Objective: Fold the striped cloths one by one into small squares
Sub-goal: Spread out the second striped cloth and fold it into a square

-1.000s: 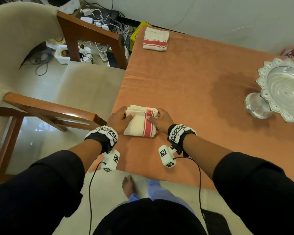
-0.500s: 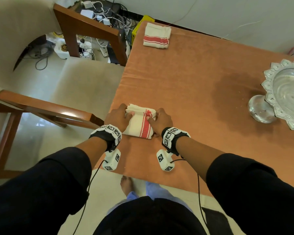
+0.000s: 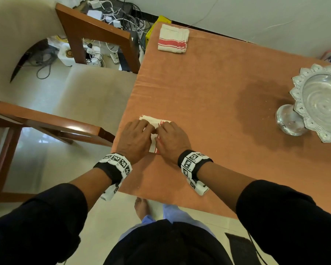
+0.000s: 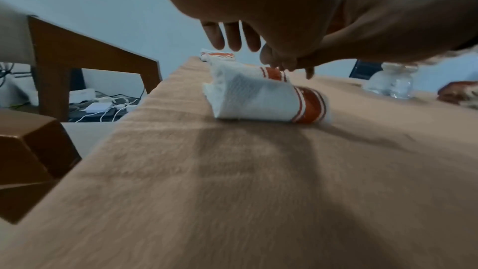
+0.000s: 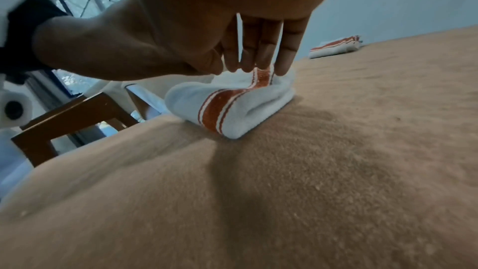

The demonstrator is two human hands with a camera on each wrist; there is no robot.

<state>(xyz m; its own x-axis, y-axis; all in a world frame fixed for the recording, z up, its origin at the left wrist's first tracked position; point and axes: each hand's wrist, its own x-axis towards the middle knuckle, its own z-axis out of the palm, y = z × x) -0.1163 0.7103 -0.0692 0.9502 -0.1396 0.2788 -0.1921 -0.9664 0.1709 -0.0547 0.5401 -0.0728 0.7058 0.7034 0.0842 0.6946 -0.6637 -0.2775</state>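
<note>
While folded thick, striped cloth (image 5: 232,105) | woven, rounded | straight fingers (image 5: 261,48) atop

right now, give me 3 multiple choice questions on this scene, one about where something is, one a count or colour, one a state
1. Where does the finished folded cloth lie?
A. far corner of the table
B. on the chair seat
C. in the silver bowl

2. How many striped cloths are on the table?
A. one
B. two
C. four

3. What are the hands doing to the near cloth?
A. lifting it clear of the table
B. fingers reaching down onto its top
C. keeping away from it

Answers: 1 A, it sits at the far corner near the chair back. 2 B, one far, one under the hands. 3 B, left hand and right hand cover it, straight fingers touching its top.
</note>
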